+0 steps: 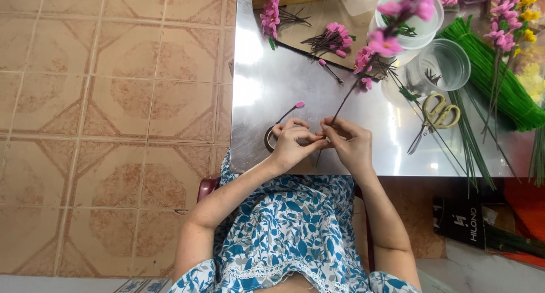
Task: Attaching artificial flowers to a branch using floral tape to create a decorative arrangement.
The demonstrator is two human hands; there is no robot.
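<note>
Pinching together, both hands (321, 141) grip a pink flower stem (346, 97) beside the tape roll (270, 138); blossoms could be dislodged if twisted hard.

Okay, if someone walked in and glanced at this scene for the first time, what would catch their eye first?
Probably the two hands, left hand and right hand, meeting at the near edge of the shiny metal table, pinching the base of a tall pink flower stem that rises toward the camera. Next, the thick bundle of green wires on the right, with gold-handled scissors beside it. Small pink flower sprigs lie scattered at the table's far side.
</note>
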